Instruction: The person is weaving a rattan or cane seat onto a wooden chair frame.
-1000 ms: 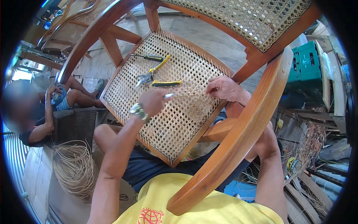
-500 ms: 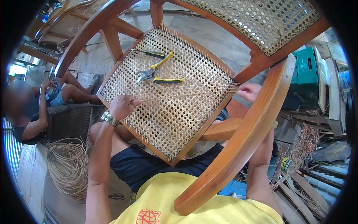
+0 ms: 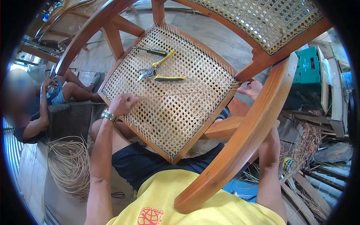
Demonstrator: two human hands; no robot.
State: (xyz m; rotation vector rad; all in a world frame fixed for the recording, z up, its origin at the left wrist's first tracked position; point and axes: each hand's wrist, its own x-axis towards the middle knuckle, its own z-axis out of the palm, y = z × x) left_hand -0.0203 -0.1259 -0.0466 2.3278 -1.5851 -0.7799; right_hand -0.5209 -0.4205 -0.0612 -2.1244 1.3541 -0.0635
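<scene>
A wooden armchair stands before me, its seat a square of woven cane in a brown frame, with many strand ends sticking up along the edges. My left hand, with a metal watch at the wrist, is pinched over the seat's left side on a thin cane strand. That strand runs across the weave toward the right corner. There my right hand has its fingers closed on strands just outside the frame. Pruning shears with yellow and black handles lie open on the seat. A thin-shafted hand tool rests behind them.
A curved wooden armrest passes over my right forearm; the caned backrest rises at the far right. A coil of cane lies at left, near a seated person. At right are a green crate and scrap wood.
My right hand has shifted slightly away and to the right at the seat's corner. My left hand has moved a little to the left. The shears and tool stay on the seat.
</scene>
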